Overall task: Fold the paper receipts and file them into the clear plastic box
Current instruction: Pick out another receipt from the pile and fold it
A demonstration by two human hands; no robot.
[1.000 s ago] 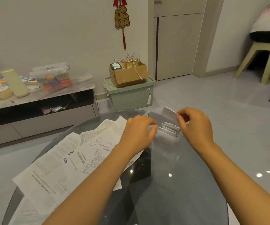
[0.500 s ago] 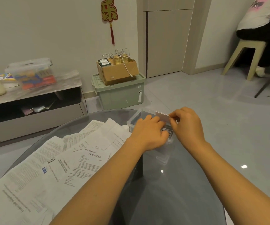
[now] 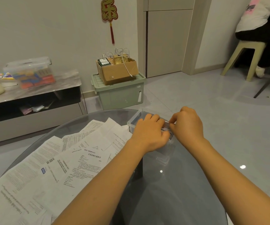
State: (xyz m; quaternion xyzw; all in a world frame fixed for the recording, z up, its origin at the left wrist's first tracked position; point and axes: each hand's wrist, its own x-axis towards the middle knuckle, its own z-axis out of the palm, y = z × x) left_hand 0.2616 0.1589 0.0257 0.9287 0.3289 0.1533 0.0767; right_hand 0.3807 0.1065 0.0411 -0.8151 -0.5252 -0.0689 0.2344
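A clear plastic box (image 3: 135, 119) stands on the round glass table (image 3: 171, 192) at its far edge. Both hands are over it. My left hand (image 3: 148, 132) lies across the box's near side, fingers reaching inside against the folded receipts (image 3: 166, 129) that stand in it. My right hand (image 3: 187, 125) pinches the top edge of a folded receipt (image 3: 167, 122) that sits low in the box. Most of the box's contents are hidden by my hands. Several unfolded printed paper sheets (image 3: 62, 159) lie spread over the table's left half.
The box's clear lid (image 3: 162, 157) lies on the glass just in front of it. Beyond the table are a green storage bin (image 3: 119, 93) with a cardboard box on top, a low cabinet (image 3: 33, 108) at left, and a person seated on a stool (image 3: 244, 51) at far right.
My right hand has lowered the folded receipt from above the box down into it. My left hand moved onto the box and the receipts inside. The camera view shifted right and down.
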